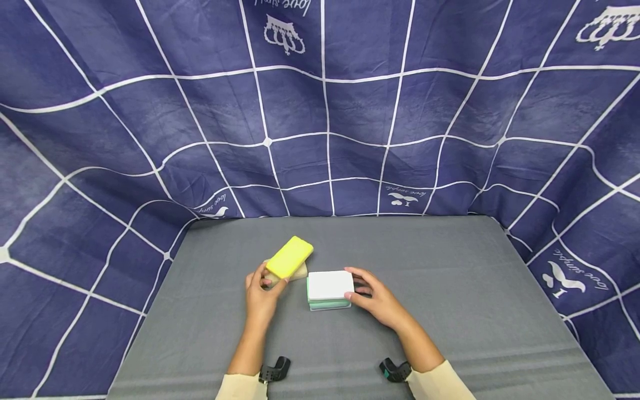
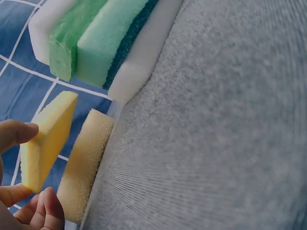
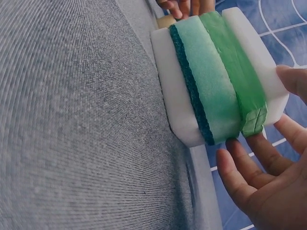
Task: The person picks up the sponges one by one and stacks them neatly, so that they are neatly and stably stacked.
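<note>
Sponges and blocks on a grey table (image 1: 425,339), seen about midway between its side edges. The left hand (image 1: 262,300) pinches a yellow sponge (image 1: 290,257) between thumb and fingers, tilted and raised clear of a tan sponge (image 1: 301,272), which lies toward the table's far left corner from the stack. Stack, top to bottom: upper white block (image 1: 330,285); green block (image 3: 235,67); teal sponge (image 3: 208,81) with a dark scouring layer; lower white block (image 3: 175,91), resting on the table. The right hand (image 1: 382,304), fingers parted and bent, grips the upper white block's edges between thumb and forefinger; whether its lower fingers press the stack is hard to judge.
</note>
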`<action>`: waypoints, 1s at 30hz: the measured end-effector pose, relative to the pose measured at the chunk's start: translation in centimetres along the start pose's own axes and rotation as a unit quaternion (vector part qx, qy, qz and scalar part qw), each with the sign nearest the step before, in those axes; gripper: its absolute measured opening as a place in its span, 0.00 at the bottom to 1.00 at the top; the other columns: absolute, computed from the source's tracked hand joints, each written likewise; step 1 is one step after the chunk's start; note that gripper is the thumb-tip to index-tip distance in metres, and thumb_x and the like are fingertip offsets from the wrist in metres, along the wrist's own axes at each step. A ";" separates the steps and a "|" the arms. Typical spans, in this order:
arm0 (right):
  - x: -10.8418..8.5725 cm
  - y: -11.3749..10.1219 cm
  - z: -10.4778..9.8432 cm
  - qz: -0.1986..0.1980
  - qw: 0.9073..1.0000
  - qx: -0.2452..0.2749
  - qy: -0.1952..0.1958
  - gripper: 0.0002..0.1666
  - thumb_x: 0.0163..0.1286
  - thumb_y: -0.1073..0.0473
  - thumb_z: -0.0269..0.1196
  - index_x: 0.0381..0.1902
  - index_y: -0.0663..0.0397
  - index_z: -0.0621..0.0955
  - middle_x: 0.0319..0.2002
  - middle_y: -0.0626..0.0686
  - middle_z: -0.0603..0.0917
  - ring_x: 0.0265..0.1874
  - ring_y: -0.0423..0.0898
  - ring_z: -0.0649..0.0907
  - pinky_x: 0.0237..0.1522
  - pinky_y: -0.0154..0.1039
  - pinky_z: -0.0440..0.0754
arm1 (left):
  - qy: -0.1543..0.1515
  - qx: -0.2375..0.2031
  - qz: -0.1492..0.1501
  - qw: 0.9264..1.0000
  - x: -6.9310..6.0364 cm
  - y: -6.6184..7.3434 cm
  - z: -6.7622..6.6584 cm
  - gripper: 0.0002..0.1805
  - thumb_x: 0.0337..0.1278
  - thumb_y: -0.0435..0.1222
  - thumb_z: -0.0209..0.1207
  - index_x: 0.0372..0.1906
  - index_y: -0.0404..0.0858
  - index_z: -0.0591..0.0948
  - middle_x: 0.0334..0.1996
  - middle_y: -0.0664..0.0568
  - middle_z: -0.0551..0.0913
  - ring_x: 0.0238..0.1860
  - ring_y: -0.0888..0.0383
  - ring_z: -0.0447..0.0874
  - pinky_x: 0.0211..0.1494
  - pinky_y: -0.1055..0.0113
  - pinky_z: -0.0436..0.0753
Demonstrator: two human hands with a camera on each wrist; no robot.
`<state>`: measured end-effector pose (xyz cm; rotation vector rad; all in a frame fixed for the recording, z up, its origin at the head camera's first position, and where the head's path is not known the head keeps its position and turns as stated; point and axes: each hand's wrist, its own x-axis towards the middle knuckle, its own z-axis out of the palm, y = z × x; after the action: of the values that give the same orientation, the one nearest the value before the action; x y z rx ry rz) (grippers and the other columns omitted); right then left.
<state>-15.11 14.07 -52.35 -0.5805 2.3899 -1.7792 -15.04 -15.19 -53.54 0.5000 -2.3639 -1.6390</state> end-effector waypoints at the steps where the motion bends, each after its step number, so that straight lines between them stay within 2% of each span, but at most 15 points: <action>1: 0.0 0.0 0.0 -0.001 1.000 0.000 0.000 0.35 0.68 0.57 0.70 0.71 0.51 0.73 0.68 0.58 0.75 0.65 0.59 0.77 0.61 0.54 0.80 | -0.001 -0.004 0.001 1.000 -0.1 0.1 0.0 0.41 0.52 0.37 0.73 0.72 0.40 0.70 0.59 0.48 0.69 0.50 0.55 0.70 0.48 0.70 0.70; 4: 0.1 -0.1 0.0 0.002 1.000 -0.001 0.000 0.36 0.67 0.56 0.70 0.71 0.53 0.73 0.68 0.57 0.75 0.65 0.57 0.78 0.61 0.55 0.79 | -0.004 -0.014 0.008 1.000 -0.2 0.4 -0.2 0.41 0.52 0.37 0.72 0.72 0.41 0.70 0.63 0.48 0.68 0.53 0.54 0.72 0.48 0.71 0.72; 9: 0.0 -0.3 -0.2 0.003 1.000 -0.012 -0.001 0.38 0.66 0.56 0.71 0.72 0.51 0.73 0.65 0.55 0.76 0.64 0.52 0.78 0.61 0.51 0.80 | -0.006 -0.028 0.025 0.999 -0.5 1.1 -0.5 0.39 0.53 0.36 0.71 0.72 0.42 0.70 0.66 0.48 0.69 0.52 0.49 0.75 0.39 0.74 0.75; 13: 0.0 -0.4 -0.3 0.002 1.000 -0.019 -0.004 0.39 0.65 0.55 0.72 0.73 0.44 0.72 0.66 0.54 0.76 0.65 0.51 0.77 0.62 0.51 0.79 | -0.018 -0.047 0.035 0.998 -0.7 1.7 -0.7 0.39 0.54 0.35 0.70 0.73 0.45 0.71 0.66 0.49 0.69 0.48 0.46 0.76 0.36 0.74 0.75; 16: 0.1 -0.3 -0.3 -0.003 1.000 -0.018 -0.005 0.39 0.65 0.55 0.72 0.73 0.41 0.72 0.67 0.54 0.75 0.65 0.53 0.77 0.62 0.53 0.79 | -0.031 -0.072 0.041 0.996 -0.8 2.0 -0.9 0.39 0.54 0.33 0.70 0.73 0.48 0.70 0.66 0.51 0.68 0.50 0.45 0.75 0.36 0.74 0.76; 20: 0.1 -0.1 -0.2 -0.013 1.000 -0.017 -0.002 0.39 0.65 0.57 0.72 0.72 0.44 0.72 0.66 0.57 0.76 0.65 0.56 0.77 0.62 0.55 0.79 | -0.043 -0.114 0.053 0.991 -1.2 2.5 -0.9 0.39 0.55 0.29 0.68 0.72 0.51 0.71 0.65 0.52 0.68 0.52 0.44 0.75 0.36 0.76 0.78; 25: 0.0 0.0 -0.1 0.003 1.000 -0.009 0.002 0.40 0.64 0.57 0.73 0.72 0.52 0.71 0.66 0.57 0.76 0.65 0.57 0.77 0.63 0.54 0.78 | -0.068 -0.163 0.068 0.982 -1.7 3.0 -0.9 0.38 0.56 0.26 0.67 0.72 0.51 0.72 0.64 0.52 0.68 0.47 0.51 0.78 0.36 0.77 0.79; 30: -0.1 -0.1 0.0 0.011 1.000 0.005 0.005 0.41 0.64 0.58 0.73 0.71 0.60 0.70 0.67 0.58 0.76 0.66 0.59 0.76 0.64 0.54 0.77 | -0.110 -0.176 0.083 0.975 -2.0 3.4 -0.8 0.38 0.56 0.23 0.65 0.72 0.50 0.72 0.65 0.53 0.67 0.45 0.58 0.79 0.40 0.76 0.81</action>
<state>-15.03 14.07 -52.28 -0.5437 2.3832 -1.7872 -13.40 -13.98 -50.07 0.0531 -2.1110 -2.0603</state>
